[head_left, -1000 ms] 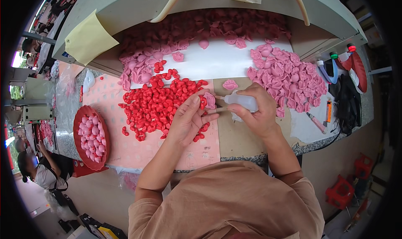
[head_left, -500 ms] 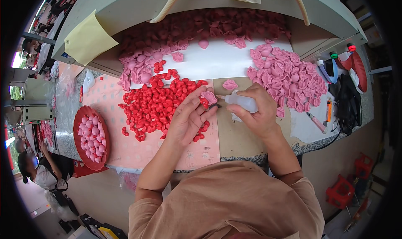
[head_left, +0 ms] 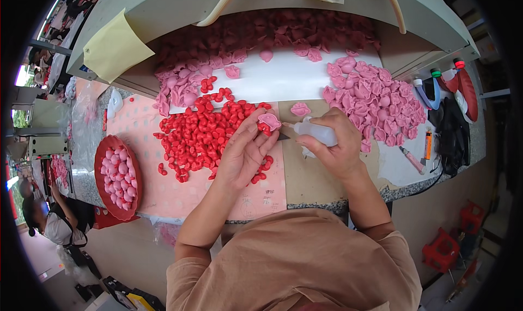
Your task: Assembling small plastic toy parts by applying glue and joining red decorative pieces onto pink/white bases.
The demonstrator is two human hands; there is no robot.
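My left hand (head_left: 243, 157) is palm up, its fingertips closed on a pink shell-like piece (head_left: 269, 120) and a small red piece (head_left: 263, 129) just under it. In my right hand (head_left: 342, 147) is a translucent squeeze bottle (head_left: 317, 133), lying nearly level with its thin nozzle pointing left. The nozzle tip is close to the pink piece; I cannot tell whether they touch. A dark pointed blade-like thing (head_left: 283, 137) shows beside my left fingers. One loose pink piece (head_left: 300, 109) lies on the brown board (head_left: 308, 185) beyond the bottle.
Left of my hands spreads a heap of glossy red pieces (head_left: 199, 131). Pink shell-like pieces (head_left: 376, 104) are heaped at right, more under the grey hood (head_left: 436, 33). A red basket (head_left: 99, 185) holds round pink pieces. An orange cutter (head_left: 428, 145) and a tube (head_left: 412, 159) lie far right.
My left hand has shifted slightly left and up, and the pink piece with it has turned a little. My right hand and the bottle have barely moved.
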